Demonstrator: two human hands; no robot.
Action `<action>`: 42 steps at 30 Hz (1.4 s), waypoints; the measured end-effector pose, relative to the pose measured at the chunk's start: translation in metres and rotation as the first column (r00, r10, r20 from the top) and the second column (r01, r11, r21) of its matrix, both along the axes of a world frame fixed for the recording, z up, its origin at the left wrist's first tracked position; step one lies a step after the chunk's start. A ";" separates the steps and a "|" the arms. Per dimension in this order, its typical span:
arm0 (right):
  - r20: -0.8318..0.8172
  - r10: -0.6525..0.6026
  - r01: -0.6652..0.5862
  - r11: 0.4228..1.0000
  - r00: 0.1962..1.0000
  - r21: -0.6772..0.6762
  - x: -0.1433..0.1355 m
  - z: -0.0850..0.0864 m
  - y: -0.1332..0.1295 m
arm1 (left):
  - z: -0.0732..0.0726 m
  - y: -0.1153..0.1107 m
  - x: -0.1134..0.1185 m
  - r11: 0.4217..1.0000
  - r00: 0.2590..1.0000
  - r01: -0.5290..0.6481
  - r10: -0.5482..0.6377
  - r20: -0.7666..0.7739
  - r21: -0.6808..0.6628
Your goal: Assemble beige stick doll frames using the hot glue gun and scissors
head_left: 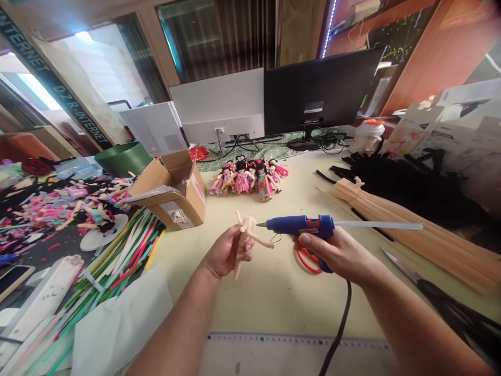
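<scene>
Over the middle of the table, my left hand (pixel 227 251) is closed around a beige doll body (pixel 244 241) made of pipe cleaners, its arms sticking out to the sides. In my right hand (pixel 340 251) is a blue hot glue gun (pixel 301 224), gripped by its handle with a clear glue stick (pixel 378 225) jutting from the back. The nozzle points left and is close to the doll's head; whether they touch I cannot tell. Behind the gun's handle, red-handled scissors (pixel 306 261) lie partly hidden on the table.
Finished dolls (pixel 250 177) stand at the back beside an open cardboard box (pixel 172 193). Coloured pipe cleaners (pixel 121 245) lie left, a beige bundle (pixel 391 219) right. Large black scissors (pixel 434 292) rest near my right forearm. A ruler (pixel 289 339) and the gun's cord (pixel 342 324) are in front.
</scene>
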State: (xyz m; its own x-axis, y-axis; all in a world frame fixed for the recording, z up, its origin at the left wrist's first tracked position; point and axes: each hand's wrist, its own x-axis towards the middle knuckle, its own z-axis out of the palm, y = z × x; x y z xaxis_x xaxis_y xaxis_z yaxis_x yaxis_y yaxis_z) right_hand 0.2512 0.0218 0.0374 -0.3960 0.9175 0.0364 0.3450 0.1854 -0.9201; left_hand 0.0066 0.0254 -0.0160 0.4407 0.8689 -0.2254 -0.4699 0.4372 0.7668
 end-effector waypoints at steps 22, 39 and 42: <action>0.186 0.047 -0.051 0.999 0.981 0.013 -0.007 -0.006 -0.003 | -0.001 -0.002 0.004 0.996 0.997 0.071 -0.073 -0.029 -0.058; 0.217 0.011 -0.015 1.000 0.976 0.019 -0.008 -0.009 -0.002 | 0.001 -0.003 0.004 0.996 0.996 0.066 -0.069 -0.056 -0.056; 0.211 0.009 -0.015 0.999 0.977 0.029 -0.008 -0.010 -0.002 | 0.002 -0.003 0.004 0.996 0.996 0.066 -0.069 -0.053 -0.058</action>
